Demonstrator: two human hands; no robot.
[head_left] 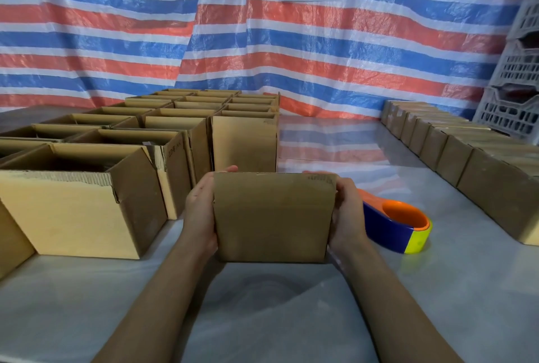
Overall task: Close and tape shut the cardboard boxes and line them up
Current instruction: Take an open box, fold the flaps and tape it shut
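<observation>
Just left of the blue, orange and yellow tape dispenser (399, 225) on the pale grey bench (291, 319), a small plain brown cardboard box (274, 216) sits between both hands. The left hand (201, 208) clasps its left side and the right hand (347, 216) its right. Each grip is closed round the box, fingers hooked over its far top edge. Open-topped cardboard boxes (87, 187) stand farther left of the dispenser, and a row of closed boxes (466, 164) runs behind it to the right.

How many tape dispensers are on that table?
1: the tape dispenser lies on the table just right of the held box, partly behind the right hand. Others could be hidden behind the open boxes.
</observation>
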